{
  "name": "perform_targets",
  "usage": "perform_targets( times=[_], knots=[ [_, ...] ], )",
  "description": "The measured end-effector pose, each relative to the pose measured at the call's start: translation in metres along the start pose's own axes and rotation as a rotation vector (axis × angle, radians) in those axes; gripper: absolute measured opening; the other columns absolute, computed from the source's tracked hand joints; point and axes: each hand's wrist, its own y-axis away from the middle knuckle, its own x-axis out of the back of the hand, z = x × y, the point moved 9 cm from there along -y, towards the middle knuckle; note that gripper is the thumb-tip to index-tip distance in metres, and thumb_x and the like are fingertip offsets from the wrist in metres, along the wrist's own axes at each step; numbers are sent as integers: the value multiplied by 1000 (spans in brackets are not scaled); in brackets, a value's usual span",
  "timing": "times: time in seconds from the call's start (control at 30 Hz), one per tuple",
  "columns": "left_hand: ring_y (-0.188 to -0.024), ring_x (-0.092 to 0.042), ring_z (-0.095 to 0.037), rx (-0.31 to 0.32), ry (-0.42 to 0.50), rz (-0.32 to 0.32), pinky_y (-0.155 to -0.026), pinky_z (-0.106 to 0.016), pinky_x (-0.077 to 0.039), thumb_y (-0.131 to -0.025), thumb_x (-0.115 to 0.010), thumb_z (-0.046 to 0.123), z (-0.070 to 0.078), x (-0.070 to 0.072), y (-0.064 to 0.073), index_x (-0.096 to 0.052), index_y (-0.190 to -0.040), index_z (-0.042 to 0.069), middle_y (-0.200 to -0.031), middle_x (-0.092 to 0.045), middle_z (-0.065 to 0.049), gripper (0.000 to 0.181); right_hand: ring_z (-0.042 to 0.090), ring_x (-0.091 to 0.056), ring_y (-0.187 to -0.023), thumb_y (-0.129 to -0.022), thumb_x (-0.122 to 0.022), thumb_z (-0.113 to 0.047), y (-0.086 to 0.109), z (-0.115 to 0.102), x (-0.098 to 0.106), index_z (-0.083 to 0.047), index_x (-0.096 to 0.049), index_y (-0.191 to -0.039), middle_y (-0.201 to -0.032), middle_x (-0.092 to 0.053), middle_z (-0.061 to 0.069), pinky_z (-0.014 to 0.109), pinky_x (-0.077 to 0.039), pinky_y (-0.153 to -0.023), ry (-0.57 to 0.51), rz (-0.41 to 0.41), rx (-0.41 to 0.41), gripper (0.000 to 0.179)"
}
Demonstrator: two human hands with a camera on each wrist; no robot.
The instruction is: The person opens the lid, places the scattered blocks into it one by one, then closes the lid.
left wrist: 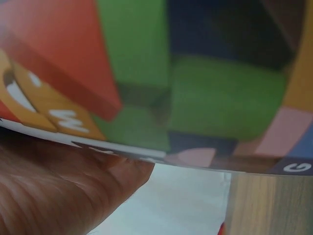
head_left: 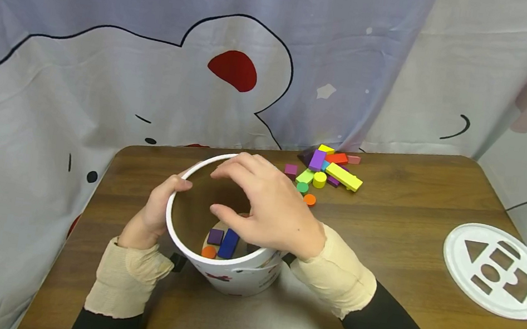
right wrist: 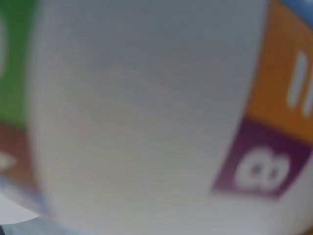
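A white printed bucket (head_left: 239,282) stands tilted on the table. My left hand (head_left: 156,208) grips its left side, thumb over the rim and the other fingers hidden outside. Over the opening hovers my right hand (head_left: 273,205), its fingers loosely bent and spread from the thumb; I see nothing held in it. Inside lie a dark blue block (head_left: 229,244), a purple block (head_left: 215,236) and an orange round block (head_left: 208,252); the hand hides part of the interior. The bucket's colourful wall (left wrist: 132,73) fills the left wrist view, and its printed side (right wrist: 146,117) the right.
Behind the bucket, a heap of coloured blocks includes a long yellow block (head_left: 344,177), a purple cube (head_left: 290,170) and an orange disc (head_left: 309,199). A white lid with shaped holes (head_left: 460,276) lies at the right. A patterned curtain (head_left: 349,58) hangs behind the wooden table (head_left: 404,207).
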Motion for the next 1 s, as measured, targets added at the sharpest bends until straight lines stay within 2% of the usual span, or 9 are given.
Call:
perform_targets(
  times=[0.13, 0.23, 0.33, 0.43, 0.63, 0.7, 0.87, 1.0],
  knots=[
    [-130, -51, -24, -1, 0, 3, -110, -38, -42, -94, -26, 16, 2, -1, 0, -34, -152, 3, -138, -55, -5, 61, 18, -58, -128, -90, -76, -28, 9, 15, 17, -10, -67, -126, -135, -63, 5, 36, -47, -108, -100, 124, -12, 42],
    [-130, -51, -23, -6, -3, -2, -110, -37, -42, -94, -25, 16, 3, -2, -1, -30, -154, -1, -138, -55, -4, 63, 20, -55, -135, -89, -75, -27, 20, 36, 30, -10, -66, -130, -143, -59, 6, 38, -45, -110, -155, 220, -59, 45],
    [-129, -51, -21, -8, -6, 1, -110, -37, -42, -94, -26, 16, 3, -2, -1, -32, -153, -1, -137, -55, -2, 61, 20, -56, -133, -89, -74, -23, 32, 62, 41, -9, -67, -129, -142, -61, 5, 36, -46, -107, -191, 296, -114, 43],
    [-129, -52, -20, -4, -3, 14, -110, -37, -42, -94, -27, 17, 3, -1, 0, -34, -152, 0, -136, -57, -1, 60, 20, -59, -129, -90, -75, -20, 44, 92, 48, -10, -68, -127, -136, -64, 4, 33, -45, -103, -166, 330, -189, 39],
    [-129, -52, -20, 2, 6, 22, -110, -37, -43, -94, -27, 16, 2, 0, 1, -36, -150, 4, -135, -58, 1, 58, 26, -59, -123, -90, -76, -20, 68, 149, 50, -5, -67, -125, -128, -65, 10, 44, -44, -103, -22, 305, -349, 39],
    [-127, -54, -20, -4, 11, 24, -109, -36, -44, -94, -27, 15, 3, 1, 1, -38, -149, 5, -134, -59, 1, 57, 30, -59, -122, -90, -76, -20, 74, 164, 48, -3, -67, -125, -126, -64, 13, 49, -44, -103, 25, 276, -387, 41],
    [-126, -55, -20, -14, 23, 19, -107, -36, -45, -94, -26, 15, 4, 0, 1, -42, -146, 10, -133, -60, 0, 54, 37, -57, -120, -89, -76, -23, 90, 199, 43, -1, -66, -125, -124, -63, 18, 52, -43, -101, 130, 189, -485, 44],
    [-128, -53, -20, -9, 13, 6, -108, -36, -44, -94, -26, 15, 3, 0, 0, -37, -150, 6, -136, -58, 0, 57, 39, -55, -121, -88, -75, -24, 105, 225, 37, -1, -66, -125, -124, -61, 19, 52, -43, -103, 200, 120, -567, 45]
  ],
)
